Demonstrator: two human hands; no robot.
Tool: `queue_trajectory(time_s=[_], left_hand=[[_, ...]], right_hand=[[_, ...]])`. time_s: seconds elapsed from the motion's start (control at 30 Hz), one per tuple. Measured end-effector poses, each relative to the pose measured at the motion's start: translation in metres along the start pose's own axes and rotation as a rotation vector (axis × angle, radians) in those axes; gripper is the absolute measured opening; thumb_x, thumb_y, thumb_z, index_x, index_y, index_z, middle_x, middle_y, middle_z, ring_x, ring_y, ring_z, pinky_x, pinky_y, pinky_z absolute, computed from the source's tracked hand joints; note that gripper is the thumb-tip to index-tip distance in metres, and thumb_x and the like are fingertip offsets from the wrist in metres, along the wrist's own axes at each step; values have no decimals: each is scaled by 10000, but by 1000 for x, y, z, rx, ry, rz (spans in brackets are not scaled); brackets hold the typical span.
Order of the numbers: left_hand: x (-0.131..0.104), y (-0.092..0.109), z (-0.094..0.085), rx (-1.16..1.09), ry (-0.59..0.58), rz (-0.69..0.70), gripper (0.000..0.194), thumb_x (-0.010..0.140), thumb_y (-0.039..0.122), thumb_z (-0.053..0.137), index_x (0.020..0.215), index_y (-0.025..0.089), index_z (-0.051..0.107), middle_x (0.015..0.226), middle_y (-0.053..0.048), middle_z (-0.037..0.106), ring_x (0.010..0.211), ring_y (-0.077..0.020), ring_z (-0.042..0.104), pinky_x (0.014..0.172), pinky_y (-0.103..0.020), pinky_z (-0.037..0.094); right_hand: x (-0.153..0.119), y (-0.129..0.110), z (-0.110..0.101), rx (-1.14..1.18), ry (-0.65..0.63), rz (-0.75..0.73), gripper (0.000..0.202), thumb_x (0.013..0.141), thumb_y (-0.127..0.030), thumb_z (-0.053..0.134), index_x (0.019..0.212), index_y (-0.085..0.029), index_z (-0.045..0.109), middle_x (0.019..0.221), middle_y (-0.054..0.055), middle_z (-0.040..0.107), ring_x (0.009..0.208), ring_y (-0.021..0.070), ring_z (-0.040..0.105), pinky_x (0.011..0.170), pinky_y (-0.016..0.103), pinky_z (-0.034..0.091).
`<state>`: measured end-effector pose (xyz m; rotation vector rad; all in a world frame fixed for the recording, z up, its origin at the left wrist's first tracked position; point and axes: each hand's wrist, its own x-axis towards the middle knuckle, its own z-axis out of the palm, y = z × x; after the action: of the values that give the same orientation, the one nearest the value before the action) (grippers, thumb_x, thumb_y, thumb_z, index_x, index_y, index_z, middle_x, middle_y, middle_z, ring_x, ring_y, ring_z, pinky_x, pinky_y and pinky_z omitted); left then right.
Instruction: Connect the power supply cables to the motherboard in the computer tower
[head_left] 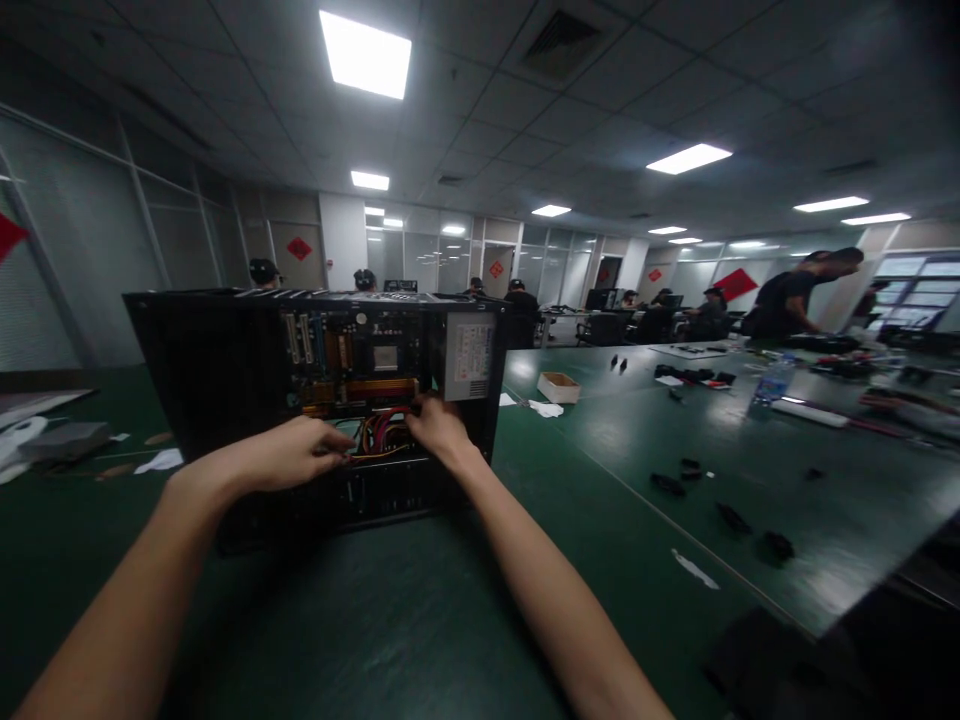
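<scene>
An open black computer case (202,370) stands on the green table in front of me, its inside facing me. The motherboard (360,345) and a labelled power supply (471,355) show inside it. A bundle of red, yellow and black power cables (386,432) lies low in the case. My left hand (304,450) is at the left end of the bundle, fingers pinched together where a yellow wire runs. At the bundle's right end, below the power supply, my right hand (442,432) has its fingers curled round the cables; its fingertips are partly hidden and blurred.
On the green table (555,490) an open small box (559,387) and white paper scraps (546,409) lie right of the case. Small black parts (731,518) are scattered further right, near a plastic bottle (774,380). A grey block (67,442) lies left. Other people work beyond.
</scene>
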<state>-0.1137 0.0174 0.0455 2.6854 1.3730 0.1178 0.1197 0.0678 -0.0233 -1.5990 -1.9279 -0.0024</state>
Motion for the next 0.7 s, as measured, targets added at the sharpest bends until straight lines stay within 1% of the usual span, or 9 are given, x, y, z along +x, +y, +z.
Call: queue_trajectory(time_s=[0.07,0.13,0.23,0.3,0.4,0.5,0.57,0.63,0.7], left_hand=[[1,17,-2,-54,-85,48,367,891,323,523,1208,282,703,1174,15,725,1035,-175,682,890,-226,499],[2,29,-3,-48,-110,62,340,903,340,507,1145,265,733,1110,-3,744,972,-185,696,841,-236,506],[8,28,-1,-24,-92,53,289,871,268,519,1000,243,776,984,-17,764,892,-190,703,798,-240,499],[13,17,3,-37,-73,52,277,840,226,527,959,242,777,968,-12,763,904,-191,698,810,-240,492],[20,-13,10,-43,-60,39,255,814,223,525,921,230,756,940,-10,752,878,-202,686,791,-254,491],[27,-47,21,-15,-43,-52,256,756,195,530,911,200,735,952,-37,743,889,-231,675,780,-276,495],[32,-64,28,5,-23,-127,316,716,159,517,947,184,731,996,-57,743,936,-244,674,809,-283,499],[35,-73,33,5,-14,-174,385,705,155,505,1018,187,726,1058,-61,740,993,-240,671,851,-279,497],[36,-73,36,1,-8,-179,382,752,216,498,1065,192,716,1108,-65,731,1037,-237,663,893,-285,491]], right_hand=[[1,1,1,56,-3,38,329,901,-401,514,1138,-232,666,1094,86,718,989,254,690,821,306,525],[2,1,1,98,-4,65,322,895,-397,516,1124,-236,674,1078,84,726,985,251,694,820,303,524],[3,-1,0,145,-3,88,307,890,-391,524,1091,-229,689,1041,90,737,979,245,696,824,298,520],[5,-3,-1,184,13,94,294,882,-386,537,1063,-221,699,1025,90,740,989,241,694,838,293,515],[8,-6,1,261,35,82,272,881,-359,543,1039,-213,709,1034,78,739,1004,226,689,866,281,503],[11,-7,5,338,32,77,262,886,-319,544,1066,-209,699,1073,63,732,1024,209,681,889,275,496],[13,-6,7,367,37,77,276,890,-295,549,1117,-205,679,1115,59,717,1055,205,666,915,284,490],[14,-5,8,350,59,27,289,894,-247,551,1155,-186,661,1161,72,691,1090,204,643,953,296,475],[14,-3,8,280,70,-105,294,887,-179,560,1165,-160,654,1199,90,654,1126,199,613,994,297,452]])
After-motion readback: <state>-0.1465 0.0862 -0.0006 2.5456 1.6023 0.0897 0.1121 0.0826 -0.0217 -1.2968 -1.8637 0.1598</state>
